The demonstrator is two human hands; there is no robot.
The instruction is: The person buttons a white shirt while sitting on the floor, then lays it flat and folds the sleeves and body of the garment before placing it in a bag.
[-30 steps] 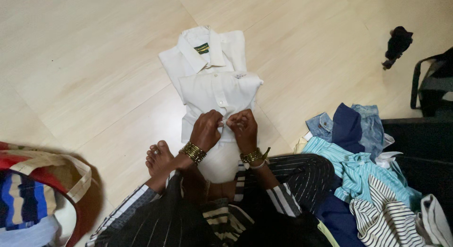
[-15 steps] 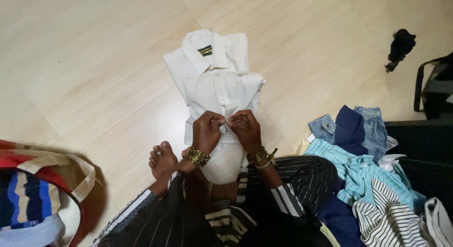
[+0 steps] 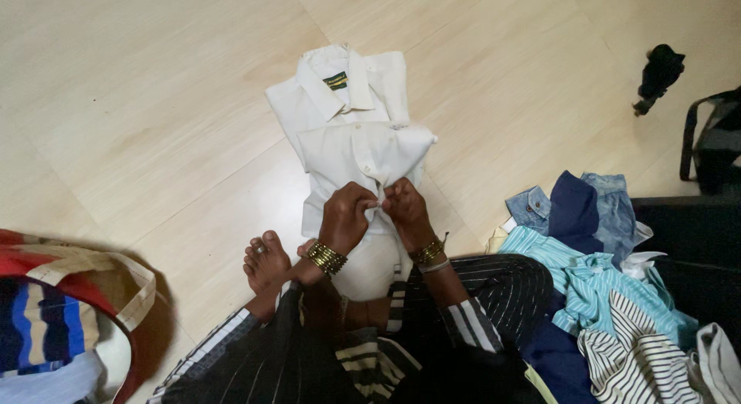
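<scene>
On the pale wooden floor [image 3: 139, 103] before our crossed legs lies a white shirt [image 3: 363, 153], its front facing up, a line of small buttons running down the middle and its near edge drawn toward us. Beyond it, touching and partly under it, rests a second white shirt [image 3: 332, 84], folded, with the collar spread and a dark label showing. Our left hand [image 3: 346, 216] and right hand [image 3: 407, 211] meet over the near shirt's placket, knuckles up, fingers curled; each pinches a small fold of white cloth between thumb and fingertips, the two pinches almost touching. Both wrists carry gold bangles [image 3: 325, 256]. We count two white shirts, two hands and one bare foot [image 3: 265, 261], which lies just left of the left wrist. At right sits a heap of clothes [image 3: 602, 288], blue, teal-striped and black-and-white striped; at far left a striped cloth bag [image 3: 62, 319].
</scene>
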